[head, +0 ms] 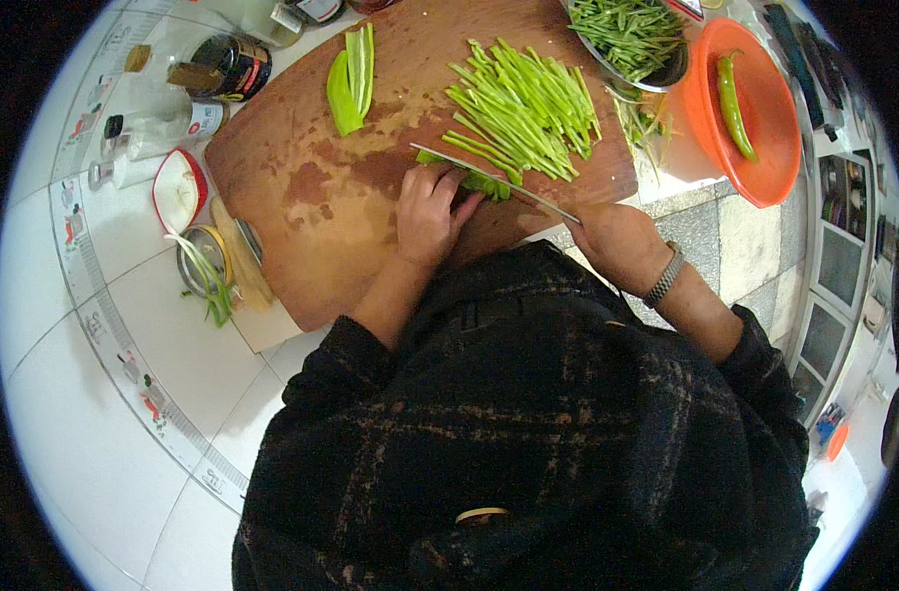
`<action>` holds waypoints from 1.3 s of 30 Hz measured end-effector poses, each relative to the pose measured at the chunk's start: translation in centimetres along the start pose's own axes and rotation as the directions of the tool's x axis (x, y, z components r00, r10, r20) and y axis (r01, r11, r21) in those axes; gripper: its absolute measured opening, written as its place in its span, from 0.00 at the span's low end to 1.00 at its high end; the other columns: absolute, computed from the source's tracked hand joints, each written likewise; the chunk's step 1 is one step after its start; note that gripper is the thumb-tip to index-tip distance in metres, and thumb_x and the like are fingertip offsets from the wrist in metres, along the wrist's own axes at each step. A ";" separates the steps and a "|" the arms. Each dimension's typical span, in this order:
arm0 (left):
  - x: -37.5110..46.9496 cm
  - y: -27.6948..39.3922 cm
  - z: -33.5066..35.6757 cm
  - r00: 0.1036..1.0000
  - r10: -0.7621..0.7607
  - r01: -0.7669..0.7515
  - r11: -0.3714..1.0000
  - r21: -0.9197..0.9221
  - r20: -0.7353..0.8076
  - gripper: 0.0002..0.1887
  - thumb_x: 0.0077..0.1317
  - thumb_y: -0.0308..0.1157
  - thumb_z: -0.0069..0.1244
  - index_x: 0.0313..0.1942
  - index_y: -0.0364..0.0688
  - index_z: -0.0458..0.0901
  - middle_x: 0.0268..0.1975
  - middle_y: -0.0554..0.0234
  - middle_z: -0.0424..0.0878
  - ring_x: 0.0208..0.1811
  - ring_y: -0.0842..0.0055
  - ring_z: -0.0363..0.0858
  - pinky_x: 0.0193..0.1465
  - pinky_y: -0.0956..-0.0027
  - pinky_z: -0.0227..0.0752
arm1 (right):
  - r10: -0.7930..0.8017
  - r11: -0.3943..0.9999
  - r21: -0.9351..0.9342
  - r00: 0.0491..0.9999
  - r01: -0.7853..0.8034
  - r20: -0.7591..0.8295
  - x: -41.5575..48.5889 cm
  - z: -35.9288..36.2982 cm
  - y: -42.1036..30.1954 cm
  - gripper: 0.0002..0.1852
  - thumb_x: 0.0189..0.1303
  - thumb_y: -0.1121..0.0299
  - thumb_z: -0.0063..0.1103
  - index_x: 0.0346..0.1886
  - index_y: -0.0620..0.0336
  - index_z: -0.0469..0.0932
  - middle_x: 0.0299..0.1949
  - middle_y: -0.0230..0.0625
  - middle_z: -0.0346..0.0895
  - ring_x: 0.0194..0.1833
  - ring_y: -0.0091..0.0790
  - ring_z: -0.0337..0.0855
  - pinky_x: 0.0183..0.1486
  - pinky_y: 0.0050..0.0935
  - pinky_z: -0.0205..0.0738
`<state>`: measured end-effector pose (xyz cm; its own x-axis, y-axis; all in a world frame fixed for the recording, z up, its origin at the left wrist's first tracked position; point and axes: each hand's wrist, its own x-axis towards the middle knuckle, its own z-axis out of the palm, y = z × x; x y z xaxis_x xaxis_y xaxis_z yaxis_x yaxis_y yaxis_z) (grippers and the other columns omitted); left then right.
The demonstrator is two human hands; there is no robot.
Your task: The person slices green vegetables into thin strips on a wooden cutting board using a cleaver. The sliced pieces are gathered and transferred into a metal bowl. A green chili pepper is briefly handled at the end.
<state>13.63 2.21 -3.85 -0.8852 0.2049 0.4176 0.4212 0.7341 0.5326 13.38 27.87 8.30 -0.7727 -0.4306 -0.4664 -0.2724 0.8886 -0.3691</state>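
My right hand [619,240] is closed around the handle of a kitchen knife [497,179], whose blade reaches leftward over the wooden cutting board [302,258]. Under and beside the blade lies a piece of green pepper [486,185]. My left hand [429,210] presses on that piece with bent fingers, close to the blade. Just beyond the knife, a pile of long green pepper strips [527,111] covers the board's right part. Two larger pepper pieces [351,81] rest farther back on the left.
An orange plastic bowl [778,159] holding one whole green pepper [734,107] stands at the right. Beside it is a metal bowl of sliced greens [630,37], with scraps [645,129] below. Glass bottles [176,122], a dark jar [232,66], a red-rimmed dish [180,188] and scallions [217,288] line the left.
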 end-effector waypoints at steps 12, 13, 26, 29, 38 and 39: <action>0.1 0.0 -0.3 1.000 -0.006 0.006 1.000 -0.015 0.001 0.20 0.49 0.33 0.69 0.41 0.39 0.82 0.44 0.55 0.81 0.46 0.55 0.78 0.51 0.57 0.76 | 0.015 0.999 -0.029 1.000 -0.015 -0.010 0.9 0.5 -0.5 0.13 0.69 0.59 0.50 0.45 0.56 0.79 0.31 0.51 0.83 0.32 0.55 0.84 0.34 0.51 0.79; 0.1 0.0 -0.3 1.000 -0.010 0.010 1.000 -0.018 0.003 0.20 0.49 0.33 0.69 0.41 0.39 0.82 0.44 0.54 0.81 0.46 0.55 0.78 0.51 0.56 0.75 | -0.016 0.999 -0.031 0.999 0.015 -0.048 1.0 0.6 -0.4 0.13 0.68 0.60 0.50 0.43 0.57 0.79 0.30 0.50 0.83 0.31 0.54 0.85 0.32 0.50 0.80; 0.0 0.1 -0.1 0.998 -0.037 0.035 0.999 0.027 0.044 0.21 0.50 0.36 0.69 0.44 0.40 0.83 0.46 0.54 0.81 0.48 0.55 0.78 0.52 0.56 0.75 | -0.066 0.996 -0.054 0.997 0.068 0.045 6.4 2.4 -2.8 0.16 0.70 0.61 0.49 0.54 0.57 0.76 0.32 0.51 0.82 0.33 0.56 0.85 0.36 0.51 0.79; -0.2 0.1 -0.1 0.999 -0.029 0.029 0.999 0.013 0.019 0.19 0.50 0.34 0.69 0.42 0.40 0.83 0.44 0.56 0.81 0.47 0.56 0.78 0.50 0.58 0.75 | -0.002 1.000 -0.002 1.000 0.002 -0.002 3.0 1.4 0.2 0.16 0.70 0.62 0.49 0.55 0.57 0.77 0.33 0.53 0.82 0.34 0.56 0.85 0.36 0.50 0.79; -0.2 0.2 -0.1 0.999 -0.014 0.013 1.000 -0.018 -0.037 0.19 0.49 0.31 0.69 0.41 0.39 0.82 0.43 0.57 0.81 0.46 0.58 0.78 0.50 0.59 0.76 | -0.010 1.000 -0.011 0.999 0.010 -0.039 0.4 0.6 0.0 0.16 0.72 0.57 0.49 0.46 0.60 0.79 0.29 0.54 0.81 0.33 0.59 0.83 0.35 0.53 0.77; -0.2 0.3 -0.1 0.999 -0.012 0.012 1.000 -0.014 -0.040 0.19 0.49 0.31 0.69 0.41 0.39 0.82 0.43 0.57 0.81 0.46 0.58 0.78 0.50 0.59 0.76 | -0.006 0.999 -0.033 1.000 0.005 -0.028 0.6 0.6 -0.1 0.16 0.72 0.58 0.49 0.45 0.60 0.79 0.29 0.54 0.81 0.33 0.59 0.83 0.35 0.53 0.76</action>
<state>13.91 2.28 -3.69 -0.8816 0.1696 0.4405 0.4137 0.7271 0.5479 13.29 27.48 7.61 -0.7869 -0.4310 -0.4416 -0.2949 0.8913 -0.3445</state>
